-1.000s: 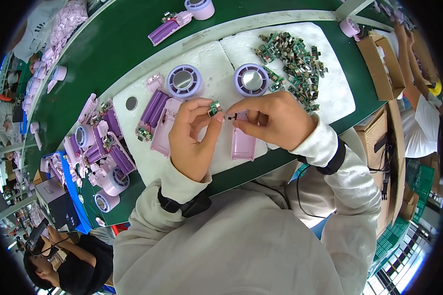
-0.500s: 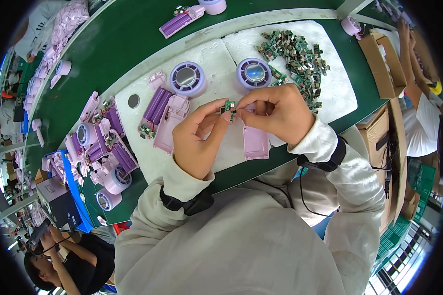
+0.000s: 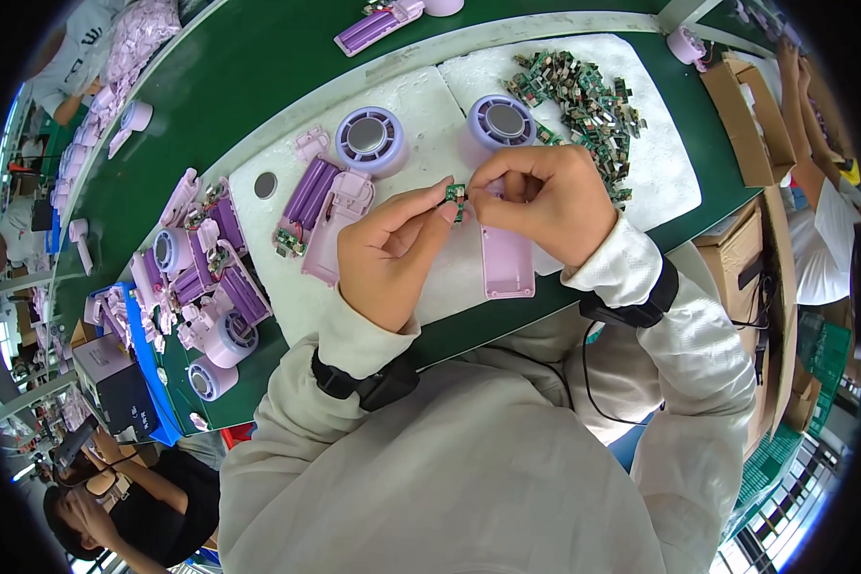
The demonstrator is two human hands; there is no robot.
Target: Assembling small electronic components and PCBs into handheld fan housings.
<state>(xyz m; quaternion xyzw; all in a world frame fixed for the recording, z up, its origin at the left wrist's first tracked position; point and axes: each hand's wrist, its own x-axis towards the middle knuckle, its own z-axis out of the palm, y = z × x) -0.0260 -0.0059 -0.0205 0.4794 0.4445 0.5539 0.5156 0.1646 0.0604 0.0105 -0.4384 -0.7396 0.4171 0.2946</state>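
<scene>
Between the thumb and forefinger of my left hand (image 3: 385,258) is a small green circuit board (image 3: 455,196), raised over the white foam sheet. My right hand (image 3: 557,206) is closed in a pinch at the board's right edge; whatever its fingertips grip is too small to make out. Below the right hand lies a pink plastic shell half (image 3: 508,266). Another pink shell half (image 3: 327,239) rests left of my left hand, beside a purple battery pack (image 3: 310,196) with a wired board. Two round lilac fan heads (image 3: 370,137) (image 3: 500,122) stand beyond my hands.
Many loose circuit boards (image 3: 593,115) are heaped on the foam sheet (image 3: 665,182) at the right. A grey disc (image 3: 266,185) lies left. Assembled pink fan parts (image 3: 206,268) crowd the green table's left side near a blue tray (image 3: 153,373). Cardboard boxes (image 3: 748,120) stand right; other people sit around.
The view has shifted slightly, so the table things appear a little higher and farther right. The circuit board has turned a little in my fingers, and both hands stay close together.
</scene>
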